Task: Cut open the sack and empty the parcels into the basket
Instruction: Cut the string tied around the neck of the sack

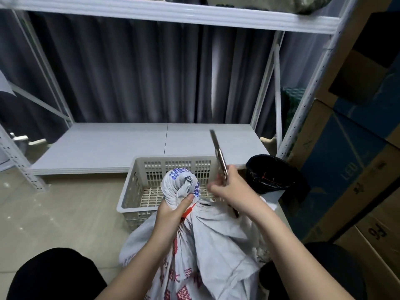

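- The left hand (171, 210) grips the sack (207, 241) just under its bunched neck, probably to hold the top upright and taut for cutting.
- The right hand (231, 189) is closed round the scissors (219, 155), blades together and pointing up and away, clear of the cloth; it looks like a pause before the cut.
- A red tie (187, 212) binds the neck beside the left thumb, the likely target.
- The sack stands on the floor between the person's knees, against the near wall of the basket (134, 187), handy for tipping.
- Count: one sack, one basket, one pair of scissors, one tie, one black bin (272, 174) to the right. No parcels show; the basket looks empty.
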{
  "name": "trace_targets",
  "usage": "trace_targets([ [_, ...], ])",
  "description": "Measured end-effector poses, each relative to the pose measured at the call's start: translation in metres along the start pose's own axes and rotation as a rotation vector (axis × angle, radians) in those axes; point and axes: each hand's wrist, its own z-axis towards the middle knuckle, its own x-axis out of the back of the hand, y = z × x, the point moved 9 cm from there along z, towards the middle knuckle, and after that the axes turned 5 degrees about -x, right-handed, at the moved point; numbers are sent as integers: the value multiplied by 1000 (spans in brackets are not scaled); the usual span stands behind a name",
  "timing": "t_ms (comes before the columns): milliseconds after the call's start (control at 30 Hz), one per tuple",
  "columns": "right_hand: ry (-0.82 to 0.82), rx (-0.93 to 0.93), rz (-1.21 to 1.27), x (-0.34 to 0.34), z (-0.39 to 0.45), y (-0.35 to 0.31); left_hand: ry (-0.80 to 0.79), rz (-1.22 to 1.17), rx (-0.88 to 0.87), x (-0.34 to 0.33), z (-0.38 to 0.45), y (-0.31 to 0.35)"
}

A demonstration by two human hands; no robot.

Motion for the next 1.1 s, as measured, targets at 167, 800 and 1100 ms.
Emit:
trace_targets([
  [167,-174,-109,362,-41,-7,46,-37,-249,144,0,6,-2],
  [800,138,-131,89,-109,-29,36,101,826,105,43,1,7],
  [1100,188,-107,75,-90,-34,31,225,340,249,62,19,-21],
])
